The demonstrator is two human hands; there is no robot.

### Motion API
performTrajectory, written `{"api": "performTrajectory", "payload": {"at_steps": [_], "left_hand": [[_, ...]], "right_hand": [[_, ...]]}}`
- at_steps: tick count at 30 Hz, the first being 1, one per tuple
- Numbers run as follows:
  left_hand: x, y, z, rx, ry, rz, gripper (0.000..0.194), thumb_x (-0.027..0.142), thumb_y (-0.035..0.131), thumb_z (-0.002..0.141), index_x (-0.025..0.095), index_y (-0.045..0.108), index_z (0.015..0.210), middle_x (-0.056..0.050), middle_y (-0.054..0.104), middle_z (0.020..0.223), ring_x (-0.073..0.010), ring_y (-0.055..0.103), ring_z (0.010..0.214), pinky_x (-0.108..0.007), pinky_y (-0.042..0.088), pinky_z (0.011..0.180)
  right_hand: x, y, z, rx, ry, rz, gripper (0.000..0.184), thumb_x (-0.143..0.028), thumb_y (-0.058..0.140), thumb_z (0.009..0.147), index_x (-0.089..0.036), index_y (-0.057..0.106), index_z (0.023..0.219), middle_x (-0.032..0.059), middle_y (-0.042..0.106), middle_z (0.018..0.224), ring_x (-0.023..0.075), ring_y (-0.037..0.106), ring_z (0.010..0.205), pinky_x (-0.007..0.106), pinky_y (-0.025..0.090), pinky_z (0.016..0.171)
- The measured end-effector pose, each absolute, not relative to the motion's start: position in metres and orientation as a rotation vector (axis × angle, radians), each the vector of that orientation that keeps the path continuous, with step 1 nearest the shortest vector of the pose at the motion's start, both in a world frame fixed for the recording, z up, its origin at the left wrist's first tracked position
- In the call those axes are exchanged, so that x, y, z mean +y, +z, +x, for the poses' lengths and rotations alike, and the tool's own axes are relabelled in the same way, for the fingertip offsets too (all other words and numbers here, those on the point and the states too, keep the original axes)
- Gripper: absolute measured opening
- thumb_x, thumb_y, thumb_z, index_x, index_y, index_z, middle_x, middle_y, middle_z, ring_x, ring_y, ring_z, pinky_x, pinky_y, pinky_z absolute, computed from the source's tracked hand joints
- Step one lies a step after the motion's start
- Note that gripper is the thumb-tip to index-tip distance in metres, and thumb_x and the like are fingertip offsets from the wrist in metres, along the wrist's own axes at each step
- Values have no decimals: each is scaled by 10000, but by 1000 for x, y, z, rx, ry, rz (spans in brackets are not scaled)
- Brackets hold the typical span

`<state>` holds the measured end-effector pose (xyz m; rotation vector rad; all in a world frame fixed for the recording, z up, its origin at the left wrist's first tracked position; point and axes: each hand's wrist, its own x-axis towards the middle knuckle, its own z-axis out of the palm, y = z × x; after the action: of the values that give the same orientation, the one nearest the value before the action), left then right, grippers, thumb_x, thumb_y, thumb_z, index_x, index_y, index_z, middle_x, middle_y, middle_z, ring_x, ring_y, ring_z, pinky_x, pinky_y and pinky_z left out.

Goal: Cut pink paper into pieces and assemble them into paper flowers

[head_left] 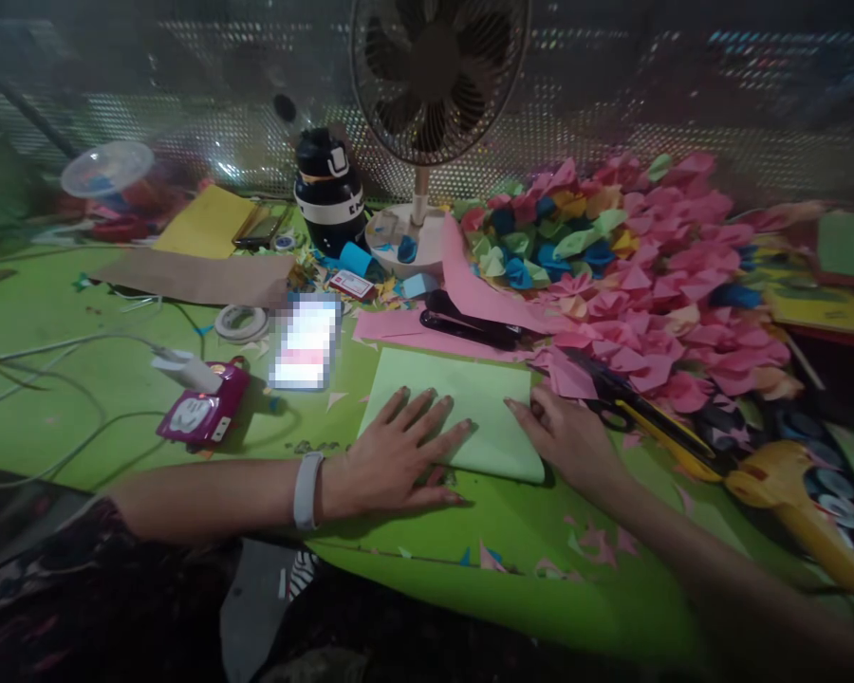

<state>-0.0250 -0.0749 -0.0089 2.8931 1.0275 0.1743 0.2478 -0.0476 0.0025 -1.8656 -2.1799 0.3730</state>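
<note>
A folded sheet of light green paper lies on the green table in front of me. My left hand rests flat on the sheet, fingers spread, with a grey band around its wrist. At the paper's right edge, my right hand has its thumb on top and its fingers curled, gripping that edge. Just behind the sheet, a black stapler lies across pink paper strips. A lit phone, its screen blurred, sits to the left of the paper.
Pink paper flowers form a large pile at the back right. Beyond the phone stand a fan and a dark bottle. A tape roll and a purple plug box with cables occupy the left. Paper scraps litter the table.
</note>
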Motion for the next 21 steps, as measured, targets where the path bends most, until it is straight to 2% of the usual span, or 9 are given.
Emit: {"api": "performTrajectory", "payload": {"at_steps": [14,21], "left_hand": [[-74,-4,-24,1030,123,2910,863,750,386,943,222,267,1615,-174,340,1645,-401,333,1506,-599,255,1214],[-75,-3,-24,1027,119,2901,850,753,341,951,217,286,1609,-187,343,1641,-410,328,1508,-610,262,1205]], "right_hand": [[-48,-1,253,-2168,361,-1818,426,-583,395,989,-261,369,712,7,614,569,191,594,487,276,338,510],[-48,-1,252,-2164,359,-1807,491,-647,340,991,-258,369,692,11,611,552,185,587,472,275,328,495]]}}
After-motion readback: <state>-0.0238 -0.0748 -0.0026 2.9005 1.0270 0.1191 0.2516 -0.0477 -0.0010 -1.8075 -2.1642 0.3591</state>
